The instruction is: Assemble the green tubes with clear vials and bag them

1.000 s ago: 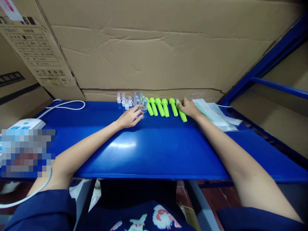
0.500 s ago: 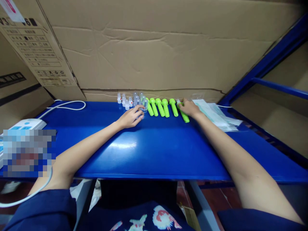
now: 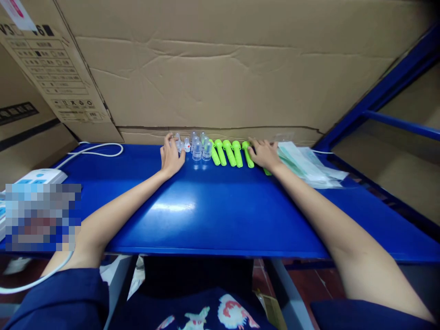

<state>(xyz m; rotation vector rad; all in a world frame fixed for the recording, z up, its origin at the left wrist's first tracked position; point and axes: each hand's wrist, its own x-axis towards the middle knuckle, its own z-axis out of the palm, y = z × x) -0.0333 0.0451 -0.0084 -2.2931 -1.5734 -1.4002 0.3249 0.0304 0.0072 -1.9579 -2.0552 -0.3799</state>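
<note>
My left hand [image 3: 171, 157] is around the small white-based pieces with clear domes at the left end of the row, fingers apart and curved. Part of that group is hidden behind it; one white piece [image 3: 187, 144] shows beside the fingers. To its right stand several clear domed caps [image 3: 197, 150]. Several bright green handle-shaped pieces [image 3: 228, 153] lie side by side in the middle. My right hand [image 3: 264, 155] rests over the right end of the green row, fingers spread, near a green piece [image 3: 248, 154]. It mostly covers another green piece, whose lower tip shows below the palm.
Flat clear-wrapped packets [image 3: 309, 167] lie right of my right hand. A white power strip [image 3: 41, 176] and cable sit at the left of the blue table [image 3: 213, 215]. Cardboard [image 3: 220, 87] walls the back, and a blue metal frame [image 3: 385, 94] slants up at the right.
My left hand has moved left from the clear domed caps to the white-based pieces. My right hand has shifted slightly left, and its fingers have spread over the green pieces.
</note>
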